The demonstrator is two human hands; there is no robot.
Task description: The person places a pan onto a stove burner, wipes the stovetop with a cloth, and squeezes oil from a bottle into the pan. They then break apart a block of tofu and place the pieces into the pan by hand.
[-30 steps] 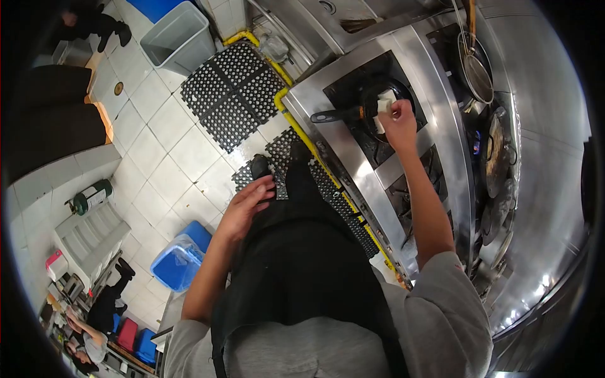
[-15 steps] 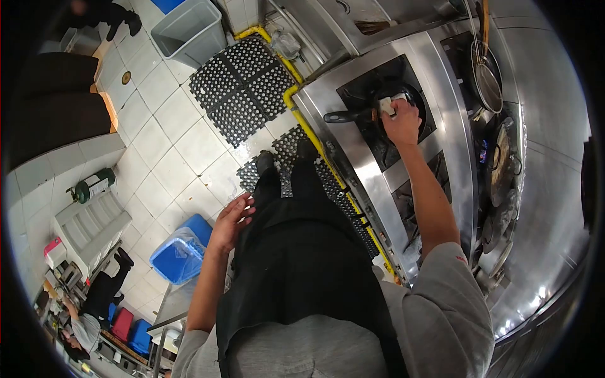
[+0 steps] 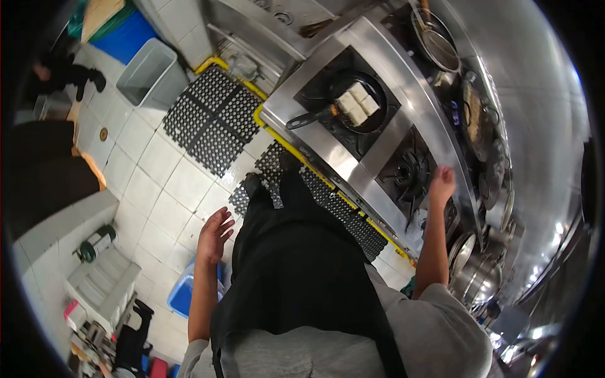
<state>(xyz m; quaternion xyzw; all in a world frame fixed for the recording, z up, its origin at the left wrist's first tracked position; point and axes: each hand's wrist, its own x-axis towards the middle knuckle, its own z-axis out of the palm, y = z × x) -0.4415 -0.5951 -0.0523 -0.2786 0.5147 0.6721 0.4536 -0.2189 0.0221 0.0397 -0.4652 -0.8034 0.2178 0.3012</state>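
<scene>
Several white rectangular blocks point(image 3: 357, 103) lie in a black frying pan point(image 3: 379, 90) on the stove's far burner, its handle pointing left. My right hand point(image 3: 443, 181) is to the right of the nearer burner point(image 3: 408, 173), away from the pan. Its fingers are curled together, and whether anything small is between them is hidden. Over the floor left of my legs, my left hand point(image 3: 215, 234) holds nothing, its fingers apart.
Behind the burners are a strainer point(image 3: 440, 50), a large round pan point(image 3: 474, 113) and metal pots point(image 3: 477, 279). A yellow pipe point(image 3: 258, 114) edges the stove. Grey point(image 3: 147, 72) and blue point(image 3: 183, 295) bins stand left. Other people are at the left edge.
My right hand has left the blocks in the pan and moved right and nearer my body, past the second burner. My left hand has shifted slightly left. The view has turned a little.
</scene>
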